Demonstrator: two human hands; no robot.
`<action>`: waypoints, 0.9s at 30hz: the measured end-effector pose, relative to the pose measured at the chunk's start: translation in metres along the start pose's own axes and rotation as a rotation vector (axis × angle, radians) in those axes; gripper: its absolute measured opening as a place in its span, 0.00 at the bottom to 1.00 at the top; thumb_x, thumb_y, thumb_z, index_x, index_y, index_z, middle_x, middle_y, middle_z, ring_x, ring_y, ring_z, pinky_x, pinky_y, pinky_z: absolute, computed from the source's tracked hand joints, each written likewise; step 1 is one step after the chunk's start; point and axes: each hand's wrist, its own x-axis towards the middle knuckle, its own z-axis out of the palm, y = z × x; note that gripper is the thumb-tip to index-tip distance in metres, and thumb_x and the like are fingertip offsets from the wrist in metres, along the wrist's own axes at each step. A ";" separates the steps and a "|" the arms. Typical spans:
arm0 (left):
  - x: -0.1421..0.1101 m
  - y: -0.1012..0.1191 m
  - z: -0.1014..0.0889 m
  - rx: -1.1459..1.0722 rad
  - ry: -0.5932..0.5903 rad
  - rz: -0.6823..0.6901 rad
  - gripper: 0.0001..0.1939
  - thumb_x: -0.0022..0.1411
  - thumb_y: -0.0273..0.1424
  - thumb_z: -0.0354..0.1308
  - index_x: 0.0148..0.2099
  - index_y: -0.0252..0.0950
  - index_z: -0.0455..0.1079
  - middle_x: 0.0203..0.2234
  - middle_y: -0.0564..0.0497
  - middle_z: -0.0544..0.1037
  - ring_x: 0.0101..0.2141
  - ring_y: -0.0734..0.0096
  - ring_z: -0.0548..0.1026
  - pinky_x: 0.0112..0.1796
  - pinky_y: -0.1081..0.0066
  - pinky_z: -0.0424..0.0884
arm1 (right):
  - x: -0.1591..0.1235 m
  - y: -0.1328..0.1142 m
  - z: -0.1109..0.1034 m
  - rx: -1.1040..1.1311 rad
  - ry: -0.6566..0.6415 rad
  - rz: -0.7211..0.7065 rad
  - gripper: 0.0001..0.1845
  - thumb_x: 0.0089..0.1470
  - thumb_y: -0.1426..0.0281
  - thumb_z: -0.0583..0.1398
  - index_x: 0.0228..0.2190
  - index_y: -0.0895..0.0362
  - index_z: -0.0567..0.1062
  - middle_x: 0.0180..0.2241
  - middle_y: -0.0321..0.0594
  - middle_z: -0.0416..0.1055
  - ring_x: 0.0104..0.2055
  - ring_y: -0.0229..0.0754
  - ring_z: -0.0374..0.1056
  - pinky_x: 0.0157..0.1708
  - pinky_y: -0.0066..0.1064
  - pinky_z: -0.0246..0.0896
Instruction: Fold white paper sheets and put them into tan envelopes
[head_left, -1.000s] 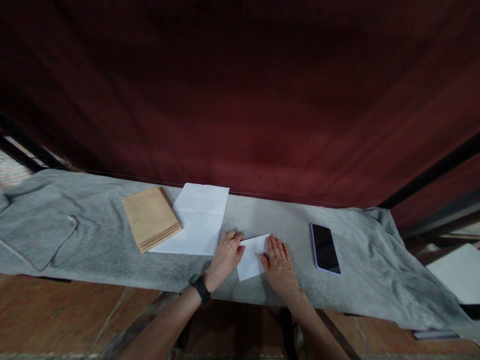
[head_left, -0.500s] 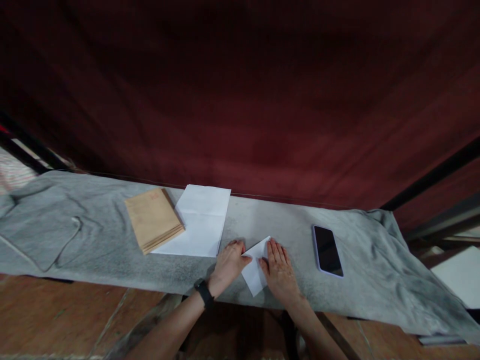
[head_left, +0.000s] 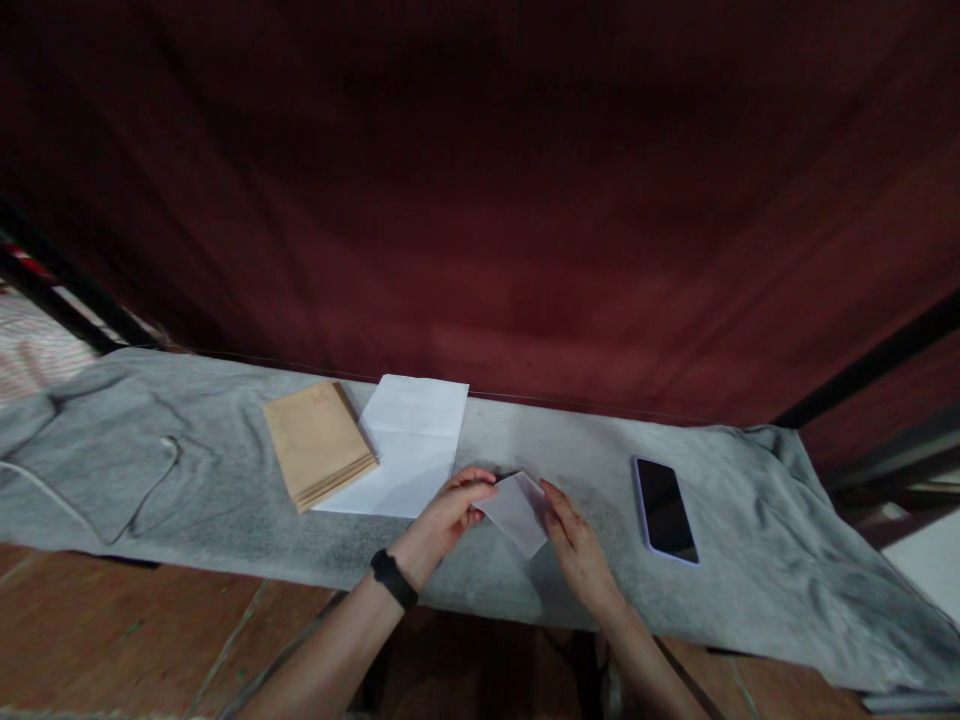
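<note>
While your left hand (head_left: 452, 508) pinches the folded white paper (head_left: 516, 515) over the grey cloth (head_left: 225, 505), your right hand (head_left: 577, 552) meets its right edge, grip unclear; probably light, easily creased, it's best held by edges.

Left hand (head_left: 450, 508) in a pinch, thumb (head_left: 478, 491) over curled fingers (head_left: 474, 473); right hand (head_left: 579, 556) opposite, fingers forward, its grip unclear.

Head cam, wearer's POV, facing fwd/down, near grey cloth (head_left: 592, 480), red backdrop (head_left: 480, 250) opp.
</note>
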 end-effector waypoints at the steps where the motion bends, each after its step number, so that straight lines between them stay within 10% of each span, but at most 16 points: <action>1: 0.000 0.003 -0.002 -0.077 0.000 -0.031 0.13 0.43 0.25 0.68 0.34 0.36 0.73 0.26 0.55 0.77 0.28 0.71 0.74 0.30 0.72 0.67 | 0.002 0.000 -0.005 0.064 -0.005 0.006 0.29 0.60 0.74 0.47 0.61 0.51 0.66 0.60 0.39 0.68 0.61 0.44 0.64 0.60 0.43 0.61; 7: 0.000 0.007 -0.008 -0.249 -0.019 -0.112 0.05 0.51 0.22 0.64 0.33 0.33 0.74 0.28 0.51 0.79 0.25 0.74 0.75 0.31 0.74 0.70 | 0.009 -0.006 -0.014 0.248 -0.049 0.007 0.32 0.49 0.75 0.52 0.56 0.50 0.72 0.57 0.39 0.71 0.58 0.47 0.67 0.59 0.45 0.62; 13: -0.005 0.017 -0.008 -0.242 -0.041 -0.022 0.04 0.56 0.26 0.59 0.35 0.33 0.74 0.26 0.50 0.78 0.28 0.74 0.75 0.34 0.74 0.71 | 0.012 -0.014 0.001 0.533 -0.041 0.210 0.20 0.58 0.53 0.57 0.39 0.54 0.81 0.37 0.41 0.80 0.40 0.50 0.75 0.43 0.40 0.70; 22: -0.015 0.004 -0.005 0.427 -0.054 0.341 0.11 0.57 0.38 0.62 0.34 0.35 0.72 0.27 0.53 0.75 0.29 0.70 0.72 0.32 0.71 0.66 | 0.017 -0.016 0.019 0.804 -0.047 0.404 0.27 0.54 0.46 0.60 0.45 0.53 0.78 0.42 0.45 0.80 0.41 0.53 0.76 0.42 0.46 0.72; 27: -0.035 0.003 -0.008 1.197 0.099 0.904 0.09 0.69 0.31 0.51 0.38 0.38 0.72 0.34 0.49 0.74 0.37 0.66 0.72 0.39 0.67 0.66 | 0.018 -0.012 0.014 0.966 -0.041 0.503 0.33 0.59 0.44 0.51 0.48 0.57 0.76 0.46 0.52 0.78 0.46 0.53 0.75 0.46 0.50 0.71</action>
